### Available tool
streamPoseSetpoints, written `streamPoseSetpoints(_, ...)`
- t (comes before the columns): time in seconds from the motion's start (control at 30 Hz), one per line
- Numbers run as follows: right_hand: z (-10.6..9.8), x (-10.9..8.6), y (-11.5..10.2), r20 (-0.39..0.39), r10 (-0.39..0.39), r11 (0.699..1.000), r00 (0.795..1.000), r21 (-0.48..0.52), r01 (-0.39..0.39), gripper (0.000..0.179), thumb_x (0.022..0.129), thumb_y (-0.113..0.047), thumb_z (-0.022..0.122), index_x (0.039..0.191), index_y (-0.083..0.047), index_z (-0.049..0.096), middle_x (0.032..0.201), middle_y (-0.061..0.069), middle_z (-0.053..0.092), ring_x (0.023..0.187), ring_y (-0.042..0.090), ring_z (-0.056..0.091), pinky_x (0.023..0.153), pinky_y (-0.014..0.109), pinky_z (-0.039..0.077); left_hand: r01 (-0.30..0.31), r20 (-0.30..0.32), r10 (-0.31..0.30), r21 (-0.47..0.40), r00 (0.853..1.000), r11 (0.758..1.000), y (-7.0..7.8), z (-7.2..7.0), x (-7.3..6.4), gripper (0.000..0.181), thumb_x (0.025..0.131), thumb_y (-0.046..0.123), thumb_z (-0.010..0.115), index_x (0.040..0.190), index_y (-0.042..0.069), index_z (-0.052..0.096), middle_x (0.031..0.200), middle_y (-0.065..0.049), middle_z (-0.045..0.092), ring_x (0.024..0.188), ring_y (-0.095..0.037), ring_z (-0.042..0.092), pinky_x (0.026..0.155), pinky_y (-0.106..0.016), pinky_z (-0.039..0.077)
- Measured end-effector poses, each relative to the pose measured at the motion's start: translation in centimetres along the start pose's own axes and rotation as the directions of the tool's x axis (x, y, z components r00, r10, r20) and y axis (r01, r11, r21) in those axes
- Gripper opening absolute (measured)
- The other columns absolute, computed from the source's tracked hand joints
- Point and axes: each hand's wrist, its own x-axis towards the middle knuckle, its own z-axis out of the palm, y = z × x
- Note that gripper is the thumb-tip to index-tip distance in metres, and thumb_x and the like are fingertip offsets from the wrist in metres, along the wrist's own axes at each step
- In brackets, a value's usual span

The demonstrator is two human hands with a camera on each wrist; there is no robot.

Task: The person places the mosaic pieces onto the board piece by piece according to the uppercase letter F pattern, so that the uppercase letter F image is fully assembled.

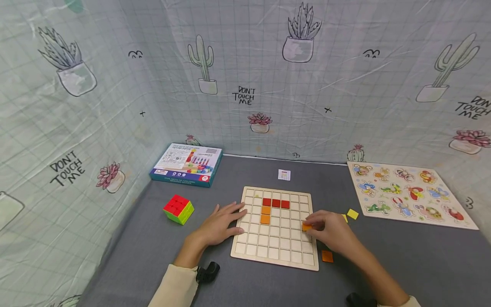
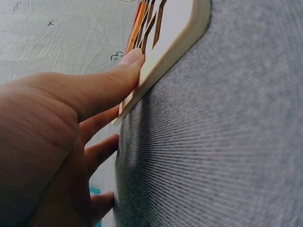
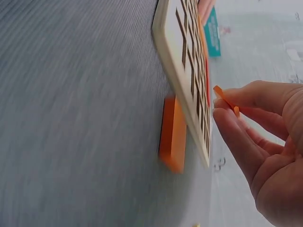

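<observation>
A square wooden grid board (image 1: 274,260) lies on the table, with three red tiles (image 1: 276,203) in a row and two orange tiles (image 1: 265,214) in a column under the leftmost. My left hand (image 1: 216,226) rests at the board's left edge, fingers extended; its thumb (image 2: 118,78) touches the rim in the left wrist view. Thumb and fingertips of my right hand (image 1: 331,230) pinch an orange tile (image 3: 226,101) over the board's right side. Another orange tile (image 1: 327,256) lies on the table just right of the board. Yellow tiles (image 1: 353,214) lie beyond my right hand, one partly hidden by it.
Left of the board sits a red-and-green puzzle cube (image 1: 178,209), with a flat toy box (image 1: 186,164) behind it. A small printed card (image 1: 284,175) lies behind the board. An insect picture board (image 1: 410,194) lies at the right. Printed sheeting (image 1: 238,64) surrounds the table.
</observation>
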Motion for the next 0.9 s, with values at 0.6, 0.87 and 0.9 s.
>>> streamPoseSetpoints(0.6,4.5,3.1,-5.1,0.034,-0.169,0.976,0.985,0.143,0.162,0.017,0.078,-0.008,0.087,0.094,-0.006,0.082,0.097,0.003,0.080,0.084,0.015,0.075,0.076,0.028,0.063,0.001,0.000,-0.001,0.010,1.000,1.000,-0.1,-0.1,0.1,0.064,0.097,0.038,0.067,0.154,0.016,0.047,0.168,-0.004,0.035,0.158,-0.033,0.026,0.126,-0.071,0.008)
streamPoseSetpoints(0.87,6.0,3.5,-6.2,0.006,-0.182,0.977,0.983,0.113,0.180,0.012,0.077,-0.007,0.088,0.088,-0.008,0.082,0.089,0.001,0.079,0.082,0.014,0.073,0.073,0.020,0.059,0.003,0.002,-0.003,0.008,1.000,1.000,-0.1,0.0,0.0,0.063,0.098,0.037,0.067,0.154,0.017,0.047,0.168,-0.004,0.035,0.159,-0.033,0.026,0.126,-0.071,0.008)
streamPoseSetpoints(0.9,6.2,3.4,-6.2,0.001,-0.185,0.978,0.983,0.098,0.184,0.013,0.076,-0.007,0.088,0.087,-0.008,0.082,0.089,0.000,0.079,0.081,0.013,0.072,0.072,0.019,0.058,0.004,0.002,-0.004,0.010,1.000,1.000,0.0,0.0,0.0,0.064,0.098,0.038,0.067,0.154,0.017,0.047,0.168,-0.004,0.035,0.159,-0.033,0.026,0.126,-0.071,0.008)
